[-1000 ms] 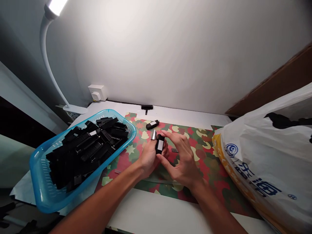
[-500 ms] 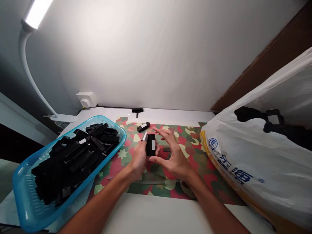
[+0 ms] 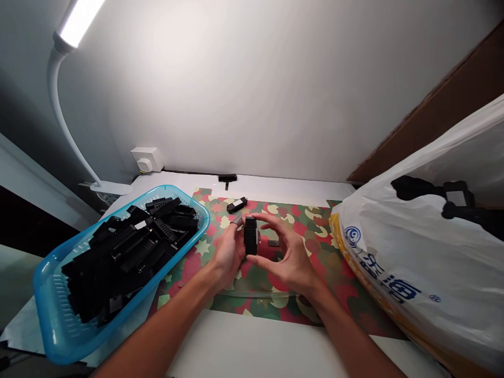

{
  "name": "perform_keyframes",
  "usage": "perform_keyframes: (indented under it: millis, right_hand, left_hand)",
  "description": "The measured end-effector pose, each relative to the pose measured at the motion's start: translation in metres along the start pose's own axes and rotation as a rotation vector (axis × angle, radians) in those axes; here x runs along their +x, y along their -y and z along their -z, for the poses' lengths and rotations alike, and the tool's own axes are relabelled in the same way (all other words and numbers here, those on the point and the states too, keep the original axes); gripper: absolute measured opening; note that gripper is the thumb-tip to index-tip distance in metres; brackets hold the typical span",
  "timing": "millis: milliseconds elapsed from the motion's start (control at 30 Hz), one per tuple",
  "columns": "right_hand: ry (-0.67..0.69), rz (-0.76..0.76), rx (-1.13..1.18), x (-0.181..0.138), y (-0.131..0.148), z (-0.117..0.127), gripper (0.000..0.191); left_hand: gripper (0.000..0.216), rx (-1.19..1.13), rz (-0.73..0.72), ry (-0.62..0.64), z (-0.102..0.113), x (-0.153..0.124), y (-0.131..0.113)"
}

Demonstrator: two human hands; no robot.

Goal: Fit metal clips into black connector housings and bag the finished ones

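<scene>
A black ribbed plastic block stands on end between my hands, above the patterned mat. My left hand grips it from the left, with a greyish cover on the thumb tip. On the other side, my right hand spans the block, forefinger at its top end and thumb at its bottom end. A pale label edge shows on the block's right side. Just behind the hands lies another black block with a white label. A small flat dark piece rests on the mat, beyond my right thumb.
At left, a blue plastic basket holds a heap of black parts. A black part lies near the wall. A white plastic bag with black pieces fills the right side. A lamp arches over the back left.
The block has turned, so its ribbed side faces me instead of its labelled face. My right hand's fingers have closed in onto its ends. The whole view has shifted slightly.
</scene>
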State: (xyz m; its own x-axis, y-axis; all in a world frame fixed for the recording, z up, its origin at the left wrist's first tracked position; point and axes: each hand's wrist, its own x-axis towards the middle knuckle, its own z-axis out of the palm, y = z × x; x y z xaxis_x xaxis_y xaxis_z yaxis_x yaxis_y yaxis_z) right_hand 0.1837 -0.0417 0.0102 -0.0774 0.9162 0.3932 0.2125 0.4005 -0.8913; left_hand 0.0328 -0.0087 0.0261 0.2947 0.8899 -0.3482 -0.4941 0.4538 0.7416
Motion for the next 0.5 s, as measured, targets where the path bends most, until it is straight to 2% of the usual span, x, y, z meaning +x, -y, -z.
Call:
perform_keyframes:
  millis: [133, 267, 400, 500]
  right_hand:
    - [0.038, 0.001, 0.136, 0.0015, -0.0029, 0.0028, 0.06]
    - [0.02, 0.058, 0.135, 0.0064, -0.0061, 0.0022, 0.037]
    - [-0.08, 0.038, 0.087, 0.0082, -0.0069, -0.002, 0.04]
    - [-0.077, 0.012, 0.105, 0.0077, -0.0049, -0.0032, 0.039]
  left_hand:
    - [0.017, -0.112, 0.01, 0.07, 0.0028, 0.0029, 0.0009]
    - [0.035, -0.087, -0.026, 0.166, -0.0001, -0.0008, -0.0008]
    - [0.045, -0.029, 0.0, 0.168, -0.0036, -0.0053, -0.0023]
    - [0.044, -0.035, -0.002, 0.176, -0.0029, -0.0054, -0.0024]
